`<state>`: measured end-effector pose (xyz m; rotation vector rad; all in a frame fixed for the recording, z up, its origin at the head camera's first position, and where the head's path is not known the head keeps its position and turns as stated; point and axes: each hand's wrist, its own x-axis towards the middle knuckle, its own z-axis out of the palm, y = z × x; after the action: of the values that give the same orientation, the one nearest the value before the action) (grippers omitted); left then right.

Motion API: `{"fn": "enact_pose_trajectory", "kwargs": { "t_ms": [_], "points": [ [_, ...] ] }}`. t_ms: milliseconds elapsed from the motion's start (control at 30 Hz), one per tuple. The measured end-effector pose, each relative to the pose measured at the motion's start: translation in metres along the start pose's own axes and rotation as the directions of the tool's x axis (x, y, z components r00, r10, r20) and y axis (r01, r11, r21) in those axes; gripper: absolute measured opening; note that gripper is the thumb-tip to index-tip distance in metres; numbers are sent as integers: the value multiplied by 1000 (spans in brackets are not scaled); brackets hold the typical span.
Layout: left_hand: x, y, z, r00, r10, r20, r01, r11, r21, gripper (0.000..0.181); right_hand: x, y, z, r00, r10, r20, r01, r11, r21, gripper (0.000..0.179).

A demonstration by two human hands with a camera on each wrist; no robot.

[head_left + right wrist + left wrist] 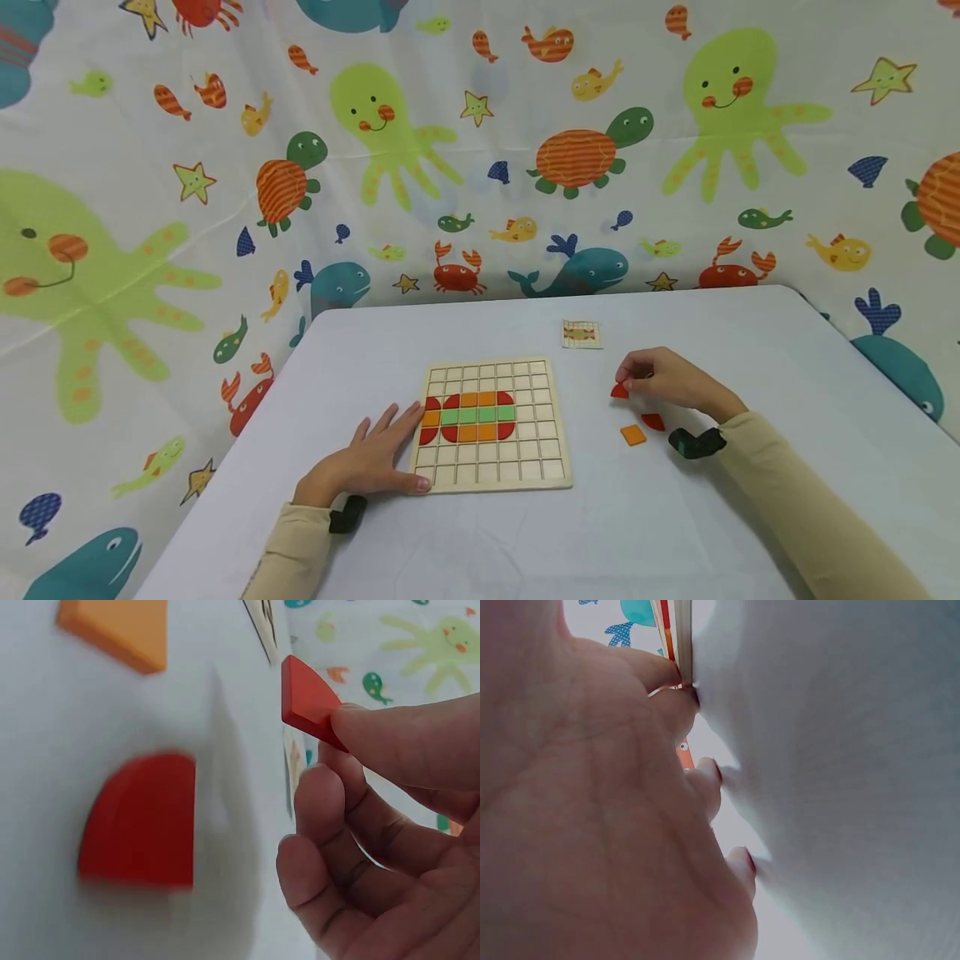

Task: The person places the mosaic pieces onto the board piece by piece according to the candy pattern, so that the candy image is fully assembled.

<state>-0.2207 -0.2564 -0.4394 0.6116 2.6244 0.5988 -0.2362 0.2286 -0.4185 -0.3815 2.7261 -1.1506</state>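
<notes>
My right hand (660, 382) pinches a red quarter-circle tile (309, 701) between thumb and finger, above the table right of the board. Below it on the table lie another red quarter-circle tile (142, 825) and an orange square tile (633, 435). My left hand (371, 462) rests with spread fingers against the left edge of a wooden grid board (540, 467). Its thumb touches the board's near left corner. On the board, red, orange and green tiles (468, 415) form a fish-like pattern, with red quarter-circles at its corners.
A small pattern card (582, 335) lies on the white table (495, 542) beyond the board. Behind the table hangs a cloth (480, 100) printed with sea animals. Dark wrist cameras (697, 443) sit on both wrists.
</notes>
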Motion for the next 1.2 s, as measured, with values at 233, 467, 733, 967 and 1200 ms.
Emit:
{"fn": "enact_pose_trajectory", "kwargs": {
  "t_ms": [233, 467, 733, 967, 1200],
  "points": [
    [1, -1, 1, 1000, -2, -6, 2, 1000, 4, 123, 13, -12, 10, 999, -52, -12, 52, 998, 23, 8],
    [0, 0, 1, 1000, -11, -1, 11, 1000, -4, 123, 23, -27, 19, 995, -95, -15, 95, 994, 52, 8],
    [0, 0, 1, 1000, -9, -6, 9, 1000, 2, 123, 37, -43, 31, 994, -110, 0, 110, 990, 88, 8],
    [1, 0, 1, 1000, -9, -9, 9, 1000, 12, 123, 45, -55, 41, 991, -135, 20, 132, 984, 121, 8],
    [1, 0, 2, 1000, -11, -13, 11, 1000, 12, 123, 56, -62, 50, 989, -147, 33, 143, 983, 111, 8]
  ]
}}
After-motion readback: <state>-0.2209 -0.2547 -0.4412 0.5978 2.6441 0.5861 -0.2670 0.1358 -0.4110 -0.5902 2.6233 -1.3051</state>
